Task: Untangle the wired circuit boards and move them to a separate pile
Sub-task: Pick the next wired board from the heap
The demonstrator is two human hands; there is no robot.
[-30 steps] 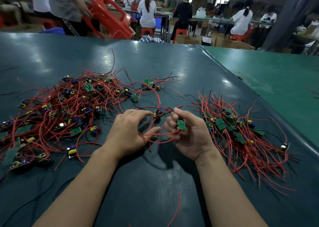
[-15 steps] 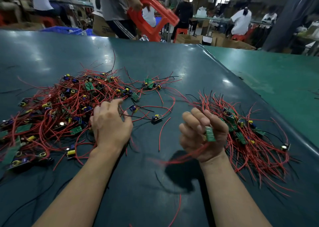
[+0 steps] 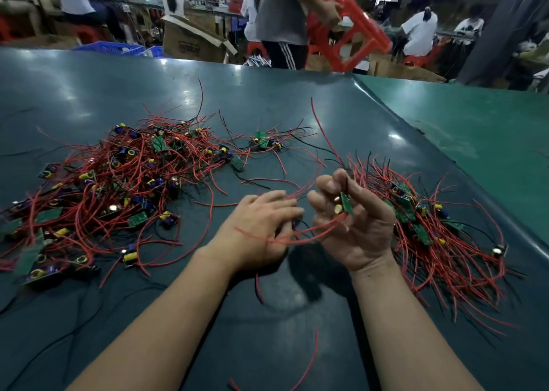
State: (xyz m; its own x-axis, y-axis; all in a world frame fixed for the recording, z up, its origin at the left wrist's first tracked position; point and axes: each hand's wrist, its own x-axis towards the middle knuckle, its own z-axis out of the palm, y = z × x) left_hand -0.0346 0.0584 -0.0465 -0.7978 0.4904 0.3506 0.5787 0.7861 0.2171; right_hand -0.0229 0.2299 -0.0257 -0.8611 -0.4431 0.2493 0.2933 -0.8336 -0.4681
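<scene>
So at this point the right hand [image 3: 353, 227] was pinching one small green circuit board [image 3: 345, 202] between thumb and fingertips, held up off the bench [image 3: 267, 99] with its red wires [image 3: 300, 236] trailing down and left. The left hand [image 3: 258, 230] was palm down beside it, fingers spread flat over those same wires, not really closed on anything as far as I could tell. It was a bit motion-blurred though. My guess is it was pinning or combing the leads so the board would come free.

Progress-wise, I'd call it maybe a third done, if that. The sorted pile [image 3: 430, 236] sat just right of the right hand, wires mostly combed the same way, a decent handful of boards in it. The tangled heap [image 3: 118, 182] on the left was clearly bigger and still a proper rat's nest of red and black leads, with a few strays [image 3: 263, 142] lying loose further back between the two.

So there was plenty left. The board in hand was close to the sorted pile but not dropped on it yet.
</scene>
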